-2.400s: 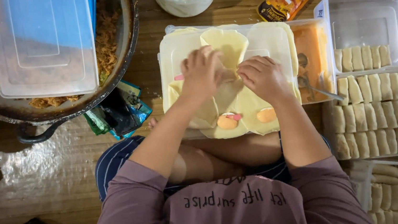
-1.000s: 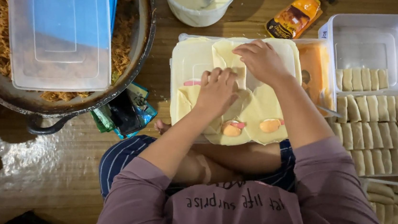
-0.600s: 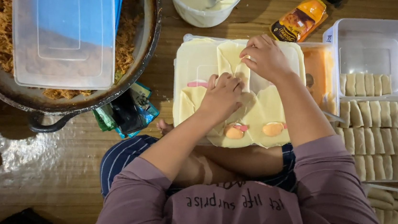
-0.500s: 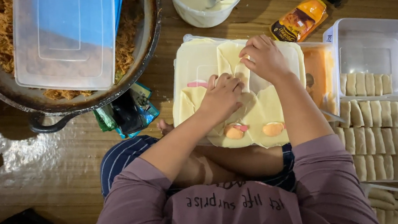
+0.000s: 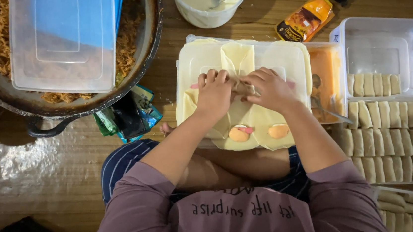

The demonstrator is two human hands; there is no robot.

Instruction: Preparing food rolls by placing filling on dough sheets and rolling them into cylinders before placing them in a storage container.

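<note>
My left hand (image 5: pixel 213 93) and my right hand (image 5: pixel 270 89) meet at the middle of a white plastic lid (image 5: pixel 194 60) that serves as a work surface. Both pinch a pale yellow wrapper (image 5: pixel 236 61), folding it around brown filling (image 5: pixel 237 84) between the fingertips. Nearer to me, more pale wrappers lie on the lid, two of them with an orange dollop (image 5: pixel 239 134) and a second dollop (image 5: pixel 278 131). The folded part is mostly hidden under my fingers.
A big dark pan (image 5: pixel 152 41) of shredded brown filling sits far left, with a clear box (image 5: pixel 63 41) on it. A white bowl (image 5: pixel 197 14) with a spoon, an orange pouch (image 5: pixel 305 19), an orange sauce tub (image 5: pixel 326 78) and trays of finished rolls (image 5: pixel 392 137) lie right.
My right hand has come back from the far edge of the wrapper toward my left hand. Both hands now press together over the filling.
</note>
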